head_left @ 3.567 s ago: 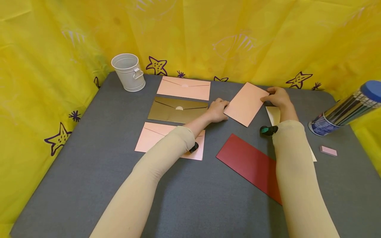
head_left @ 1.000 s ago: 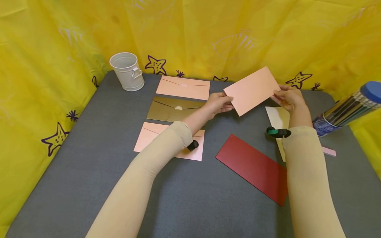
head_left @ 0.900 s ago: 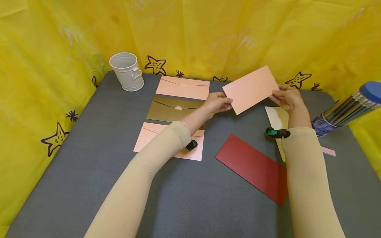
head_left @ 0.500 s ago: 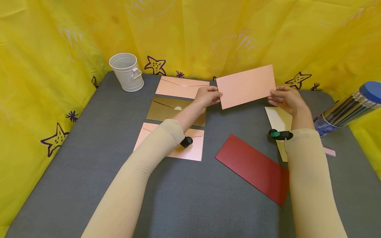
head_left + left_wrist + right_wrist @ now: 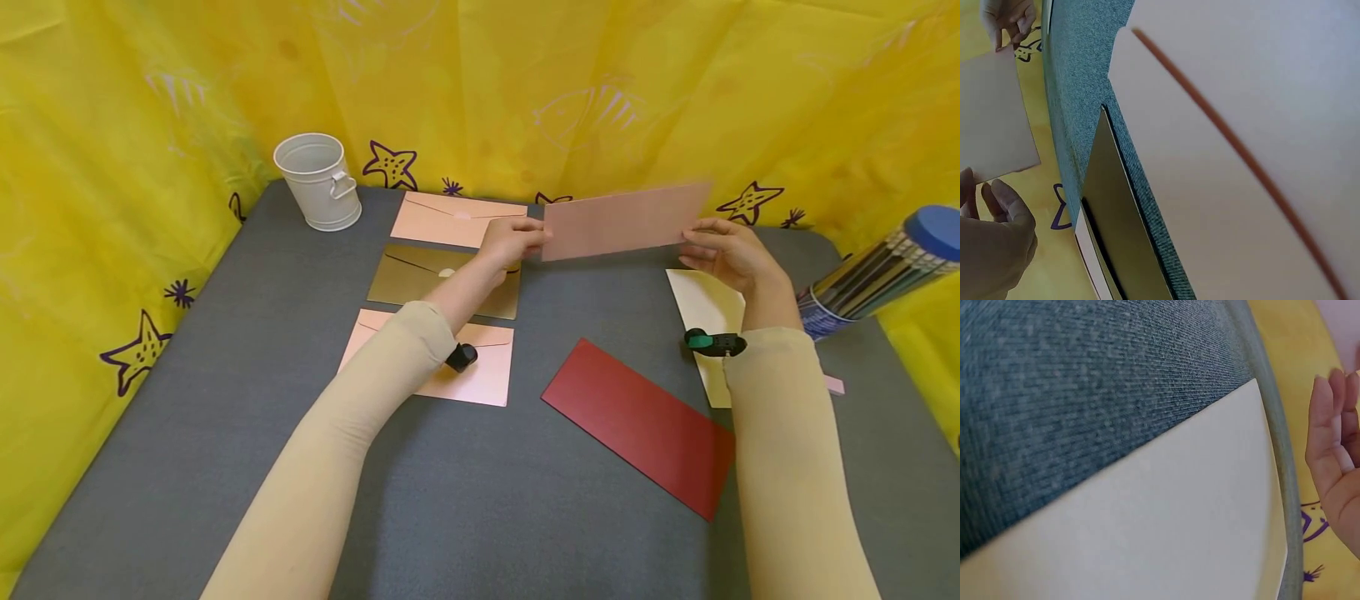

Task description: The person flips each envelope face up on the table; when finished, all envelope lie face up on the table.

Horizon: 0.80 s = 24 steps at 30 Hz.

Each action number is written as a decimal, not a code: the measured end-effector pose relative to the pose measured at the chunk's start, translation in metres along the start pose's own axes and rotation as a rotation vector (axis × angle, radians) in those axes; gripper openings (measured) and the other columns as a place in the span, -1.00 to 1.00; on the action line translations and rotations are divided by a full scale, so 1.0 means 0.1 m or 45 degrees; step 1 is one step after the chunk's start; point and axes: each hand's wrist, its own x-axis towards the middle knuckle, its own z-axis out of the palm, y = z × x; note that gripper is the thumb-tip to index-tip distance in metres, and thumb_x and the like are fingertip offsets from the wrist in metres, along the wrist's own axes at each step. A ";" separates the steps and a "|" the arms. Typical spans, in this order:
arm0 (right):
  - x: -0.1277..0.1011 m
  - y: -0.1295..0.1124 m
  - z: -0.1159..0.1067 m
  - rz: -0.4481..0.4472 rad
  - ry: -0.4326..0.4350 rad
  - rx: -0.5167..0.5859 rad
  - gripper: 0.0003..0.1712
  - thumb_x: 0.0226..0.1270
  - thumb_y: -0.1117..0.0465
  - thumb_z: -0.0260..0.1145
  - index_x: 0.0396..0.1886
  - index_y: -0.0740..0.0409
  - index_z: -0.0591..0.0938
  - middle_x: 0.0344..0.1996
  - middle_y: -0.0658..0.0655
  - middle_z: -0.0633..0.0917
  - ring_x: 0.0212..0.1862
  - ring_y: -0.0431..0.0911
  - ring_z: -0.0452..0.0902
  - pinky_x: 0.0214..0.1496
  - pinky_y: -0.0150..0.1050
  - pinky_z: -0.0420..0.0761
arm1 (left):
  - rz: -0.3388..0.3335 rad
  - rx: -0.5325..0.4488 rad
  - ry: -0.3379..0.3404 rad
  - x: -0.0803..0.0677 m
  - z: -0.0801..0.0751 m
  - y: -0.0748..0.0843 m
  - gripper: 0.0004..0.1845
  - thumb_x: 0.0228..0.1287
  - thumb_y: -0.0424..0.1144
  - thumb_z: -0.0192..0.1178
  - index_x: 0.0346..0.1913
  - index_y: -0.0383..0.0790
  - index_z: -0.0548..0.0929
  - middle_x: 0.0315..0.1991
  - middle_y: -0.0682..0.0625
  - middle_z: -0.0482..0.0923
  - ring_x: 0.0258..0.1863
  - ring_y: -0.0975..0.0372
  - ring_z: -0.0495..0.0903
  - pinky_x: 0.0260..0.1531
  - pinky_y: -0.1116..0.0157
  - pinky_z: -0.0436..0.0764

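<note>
Both hands, left (image 5: 510,242) and right (image 5: 723,250), pinch a pink envelope (image 5: 622,221) between them, mid-flip; next it needs lowering flat.

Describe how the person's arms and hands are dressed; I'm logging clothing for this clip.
Both arms wear plain, close-fitting cream sleeves that end at the wrists. The left hand and right hand are bare: no gloves or rings show. A small black camera sits under the left wrist, a black-and-green one under the right.

We see a white bucket (image 5: 318,181) at the table's (image 5: 225,375) far left corner. A gold envelope (image 5: 420,279), red card (image 5: 637,421) and pencil tube (image 5: 877,271) lie nearby.
</note>
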 end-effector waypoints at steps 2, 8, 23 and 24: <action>0.00 0.01 -0.01 -0.007 0.019 -0.007 -0.80 0.42 0.40 0.18 -0.24 0.09 0.69 -0.31 0.02 0.76 -0.35 -0.10 0.69 -0.16 -0.25 0.75 | 0.014 0.016 0.003 0.00 0.00 -0.01 -0.70 0.29 -0.23 0.32 0.05 -0.23 0.72 0.06 -0.11 0.68 -0.27 0.32 0.57 -0.13 0.41 0.58; -0.03 0.02 -0.03 -0.012 -0.039 0.043 -0.73 0.47 0.41 0.09 -0.20 0.10 0.71 -0.24 0.04 0.80 -0.28 -0.08 0.75 -0.15 -0.22 0.76 | 0.045 -0.001 0.032 0.01 0.03 -0.03 -0.72 0.28 -0.28 0.32 0.03 -0.25 0.74 -0.18 -0.04 0.70 -0.40 0.33 0.56 -0.06 0.28 0.66; -0.03 0.04 -0.04 -0.004 -0.068 -0.030 -0.65 0.48 0.41 0.08 -0.01 0.14 0.75 -0.06 -0.04 0.75 -0.17 -0.11 0.79 -0.14 -0.29 0.76 | -0.013 0.018 0.062 0.02 0.06 -0.01 -0.72 0.38 -0.22 0.20 0.02 -0.29 0.73 -0.36 -0.01 0.63 -0.46 0.33 0.57 -0.22 0.42 0.66; -0.03 0.04 -0.04 0.002 -0.069 -0.021 -0.65 0.49 0.41 0.06 0.00 0.15 0.75 -0.06 -0.03 0.76 -0.18 -0.11 0.79 -0.16 -0.29 0.76 | -0.017 0.011 0.064 0.02 0.06 -0.01 -0.70 0.38 -0.19 0.20 0.03 -0.30 0.72 -0.42 0.02 0.59 -0.47 0.32 0.58 -0.30 0.47 0.64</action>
